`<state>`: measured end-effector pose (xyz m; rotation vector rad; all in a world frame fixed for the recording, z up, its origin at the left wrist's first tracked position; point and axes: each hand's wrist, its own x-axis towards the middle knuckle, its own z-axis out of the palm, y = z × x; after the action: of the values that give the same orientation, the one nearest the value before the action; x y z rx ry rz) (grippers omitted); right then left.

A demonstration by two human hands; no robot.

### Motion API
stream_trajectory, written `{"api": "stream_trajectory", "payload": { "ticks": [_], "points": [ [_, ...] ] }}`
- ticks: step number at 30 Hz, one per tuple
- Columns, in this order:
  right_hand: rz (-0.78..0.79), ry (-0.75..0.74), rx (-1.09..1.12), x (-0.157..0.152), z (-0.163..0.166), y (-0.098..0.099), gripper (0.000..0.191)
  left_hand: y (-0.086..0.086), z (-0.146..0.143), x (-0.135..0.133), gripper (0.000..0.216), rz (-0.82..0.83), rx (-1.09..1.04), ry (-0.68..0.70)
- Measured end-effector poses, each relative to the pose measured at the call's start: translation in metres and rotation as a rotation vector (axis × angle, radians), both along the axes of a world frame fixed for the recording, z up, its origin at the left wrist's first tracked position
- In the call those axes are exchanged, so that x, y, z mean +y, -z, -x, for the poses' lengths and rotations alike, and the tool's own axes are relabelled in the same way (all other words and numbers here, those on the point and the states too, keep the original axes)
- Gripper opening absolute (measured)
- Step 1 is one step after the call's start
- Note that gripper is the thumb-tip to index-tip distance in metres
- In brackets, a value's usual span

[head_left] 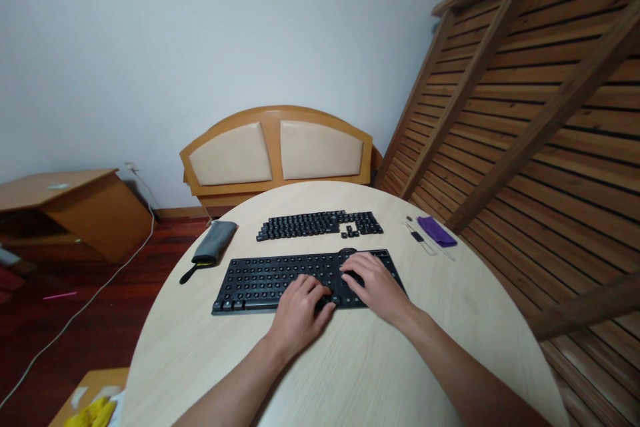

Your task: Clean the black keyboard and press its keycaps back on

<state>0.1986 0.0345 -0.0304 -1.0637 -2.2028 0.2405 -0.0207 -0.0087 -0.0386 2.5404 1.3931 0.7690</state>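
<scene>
A black keyboard lies on the round table with most of its keycaps off, showing rows of bare key posts. The long space bar and a few keys at its lower left are in place. Over the lower edge, right of the space bar, my left hand rests with bent fingers, thumb and index close together. My right hand is over the keyboard's right part, its thumb and index drawn near each other. Whatever lies between the fingertips of either hand is too small to make out. Behind the keyboard, loose black keycaps are laid in keyboard order.
A grey pouch with a black strap lies at the left. On the right are a purple cloth and a wire keycap puller. Beyond the pale table stand a headboard and wooden slats.
</scene>
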Motion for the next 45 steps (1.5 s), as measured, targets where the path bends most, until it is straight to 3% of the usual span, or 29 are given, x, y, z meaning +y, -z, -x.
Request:
{"api": "stream_trajectory", "payload": {
  "ticks": [4, 9, 14, 19, 33, 45],
  "points": [
    [-0.005, 0.212, -0.090, 0.025, -0.002, -0.008, 0.011, -0.001, 0.001, 0.002, 0.012, -0.004, 0.008, 0.004],
    [0.037, 0.365, -0.304, 0.068, 0.000, -0.016, 0.017, -0.001, 0.001, 0.003, 0.012, -0.022, 0.013, 0.010],
    [0.056, 0.409, -0.349, 0.101, 0.005, -0.010, 0.019, -0.001, 0.002, 0.003, 0.011, -0.025, 0.014, 0.011],
    [0.067, 0.427, -0.353, 0.112, 0.006, -0.003, 0.014, -0.002, 0.001, 0.003, 0.011, -0.031, 0.003, 0.017],
    [0.034, 0.293, -0.231, 0.073, -0.007, -0.010, 0.007, -0.004, 0.001, 0.002, 0.010, -0.031, 0.013, 0.013],
    [0.242, 0.064, 0.094, -0.010, -0.018, -0.015, 0.013, -0.005, 0.002, 0.001, 0.010, -0.049, 0.014, 0.018]
  ]
}}
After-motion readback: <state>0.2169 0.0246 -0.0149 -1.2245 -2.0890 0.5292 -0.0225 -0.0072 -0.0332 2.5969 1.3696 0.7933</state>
